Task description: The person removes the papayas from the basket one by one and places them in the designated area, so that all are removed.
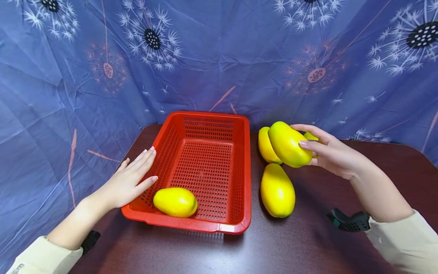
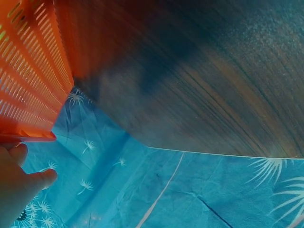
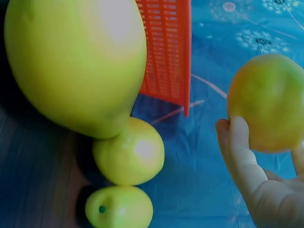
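Note:
My right hand (image 1: 333,154) grips a yellow mango (image 1: 289,144) between thumb and fingers, raised above the table right of the red basket (image 1: 247,171). In the right wrist view the held mango (image 3: 268,102) hangs apart from the others. Two loose mangoes lie close by, one (image 1: 267,146) partly behind the held one and one (image 1: 278,190) nearer the front. Another (image 1: 310,136) is mostly hidden behind my right hand. With fingers extended, my left hand (image 1: 131,180) rests at the basket's left rim. Inside the basket, one mango (image 1: 175,202) lies on its side at the front left.
The basket has slotted walls and stands on a dark brown table (image 1: 191,251). A blue curtain (image 1: 219,57) with dandelion prints hangs behind and to the left of the table. Dark straps with devices (image 1: 349,220) sit at both wrists.

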{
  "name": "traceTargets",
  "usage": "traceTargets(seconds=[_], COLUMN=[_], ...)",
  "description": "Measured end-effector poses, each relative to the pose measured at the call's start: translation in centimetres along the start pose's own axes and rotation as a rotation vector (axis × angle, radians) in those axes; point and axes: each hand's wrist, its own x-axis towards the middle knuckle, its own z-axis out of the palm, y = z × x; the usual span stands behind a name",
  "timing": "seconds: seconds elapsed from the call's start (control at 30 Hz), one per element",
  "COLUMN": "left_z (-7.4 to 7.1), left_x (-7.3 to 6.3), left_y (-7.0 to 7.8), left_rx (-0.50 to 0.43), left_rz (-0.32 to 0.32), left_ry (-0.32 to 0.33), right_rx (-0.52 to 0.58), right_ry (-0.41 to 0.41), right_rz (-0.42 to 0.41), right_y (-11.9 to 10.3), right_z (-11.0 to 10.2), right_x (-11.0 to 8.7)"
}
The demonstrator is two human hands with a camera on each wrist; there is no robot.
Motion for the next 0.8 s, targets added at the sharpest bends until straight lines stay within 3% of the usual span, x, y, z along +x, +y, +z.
traceTargets(seconds=[0.4, 0.8], left_z=[0.1, 0.0], left_x=[-0.1, -0.1], left_y=[-0.1, 0.1], left_rx=[0.004, 0.006], left_rz=[0.003, -0.007], left_ry=[0.0, -0.007], right_rx=[0.12, 0.091], right_ry=[-0.033, 0.02], right_rz=[-0.084, -0.028], right_y=[2.4, 4.5], right_z=[-2.0, -3.6], right_x=[-2.4, -3.9])
